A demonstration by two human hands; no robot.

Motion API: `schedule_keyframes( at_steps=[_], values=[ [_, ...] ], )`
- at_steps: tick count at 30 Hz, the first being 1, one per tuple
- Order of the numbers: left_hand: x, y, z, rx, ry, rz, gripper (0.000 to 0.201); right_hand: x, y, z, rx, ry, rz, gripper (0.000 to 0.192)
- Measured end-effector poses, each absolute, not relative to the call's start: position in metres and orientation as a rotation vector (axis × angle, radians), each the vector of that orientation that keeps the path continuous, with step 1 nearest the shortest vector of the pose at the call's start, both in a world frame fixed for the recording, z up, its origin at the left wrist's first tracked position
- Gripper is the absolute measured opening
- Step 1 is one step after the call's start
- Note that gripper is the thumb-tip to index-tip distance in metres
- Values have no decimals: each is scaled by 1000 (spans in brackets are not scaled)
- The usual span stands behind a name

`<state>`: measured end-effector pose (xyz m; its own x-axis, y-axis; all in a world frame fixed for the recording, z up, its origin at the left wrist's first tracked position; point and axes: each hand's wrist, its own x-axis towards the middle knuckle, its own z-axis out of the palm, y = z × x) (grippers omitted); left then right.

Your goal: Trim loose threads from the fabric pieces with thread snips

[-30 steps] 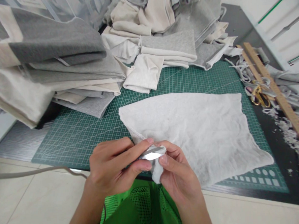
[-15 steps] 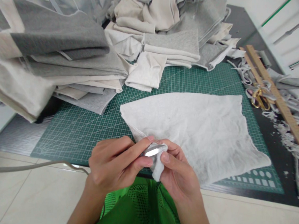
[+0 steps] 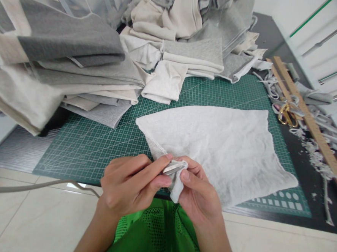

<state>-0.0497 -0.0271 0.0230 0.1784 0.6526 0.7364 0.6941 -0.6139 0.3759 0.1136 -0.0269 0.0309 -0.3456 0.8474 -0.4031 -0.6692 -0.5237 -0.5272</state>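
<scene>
A light grey-white piece of knit fabric lies spread on the green cutting mat, its near left corner lifted toward me. My left hand is closed around small metal thread snips, whose blades point right against the fabric edge. The handle of the snips is hidden inside my fingers. Pinched between the thumb and fingers of my right hand is the bunched corner of the same fabric, right at the blade tips. A stitched seam runs along the fabric's left edge.
Stacks of folded grey and cream fabric stand at the left and back of the cutting mat. On the right lie gold-handled scissors, a wooden ruler and thread scraps. A grey cable runs past on the left.
The blades of the snips are tilted a little differently and look slightly apart. Both hands keep their hold at the fabric corner. The view has shifted slightly.
</scene>
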Motion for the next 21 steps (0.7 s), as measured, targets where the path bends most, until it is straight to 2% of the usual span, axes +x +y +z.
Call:
schedule_keyframes(
  at_steps=[13,21],
  values=[
    [-51,-28,27,-2298,-1548,-1679,21,113,-27,25,-794,-413,1967,22],
    [-44,-22,54,-2240,-1485,-1828,31,108,-25,25,-758,-363,1950,22]
  ],
)
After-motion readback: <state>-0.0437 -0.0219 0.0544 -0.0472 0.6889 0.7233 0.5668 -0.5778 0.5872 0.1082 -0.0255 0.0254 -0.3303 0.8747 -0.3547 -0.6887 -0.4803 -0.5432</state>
